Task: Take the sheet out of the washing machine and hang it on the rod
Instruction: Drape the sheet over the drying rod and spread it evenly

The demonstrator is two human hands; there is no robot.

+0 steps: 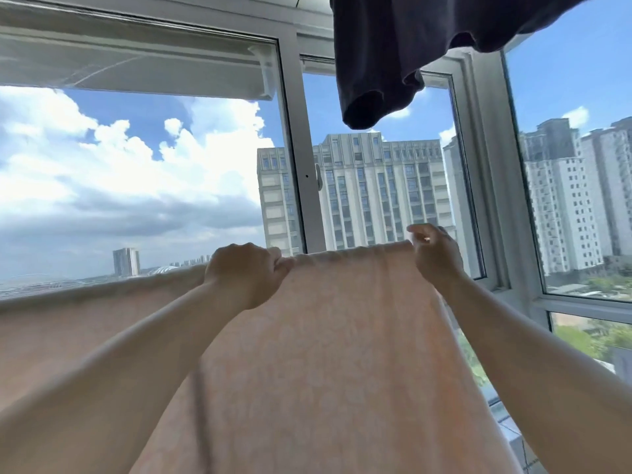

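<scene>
The window (294, 148) fills most of what you see: white frames, cloud and sky on the left, tall apartment blocks straight ahead and on the right. A rolled white blind (136, 66) sits along the top of the left pane.

Below that, the sheet (307, 354) takes up the lower half of your view. It is pale pink with a faint pattern, stretched out in front of you, and its top edge runs across from the left border up to your hands. The fold along that edge looks as if it lies over a rod, but the rod itself is hidden by the cloth, so you cannot be sure from here.

A dark garment (410, 39) hangs from above at the upper right, with one sleeve drooping down in front of the window frame.

Your left hand (244, 273) is a closed fist, fingers curled round the sheet's top edge. Your right hand (436, 254) is at the same edge, at the sheet's right corner, with thumb and fingers pinching the cloth. Both bare forearms reach up from the bottom of the view, with the sheet spread taut between the two hands.
</scene>
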